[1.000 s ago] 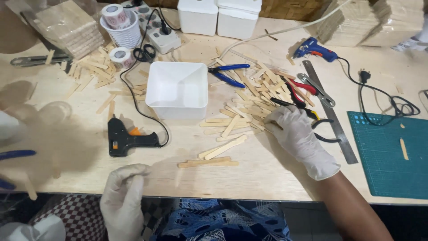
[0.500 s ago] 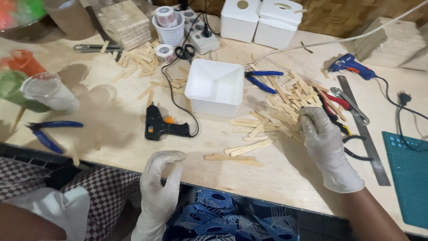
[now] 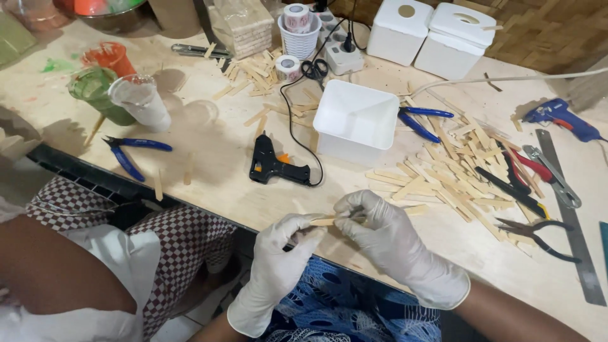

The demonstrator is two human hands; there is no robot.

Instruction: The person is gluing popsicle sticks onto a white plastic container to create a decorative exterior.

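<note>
A flat wooden stick was pinched at its ends between the gloved left hand and right hand, above the desk edge near the black glue gun, apparently being lined up.

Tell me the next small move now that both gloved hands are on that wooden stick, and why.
Probably square up the wooden stick between both hands. The left hand pinches one end, the right hand the other, just above the table edge; the black glue gun lies untouched beside the white tub.
</note>
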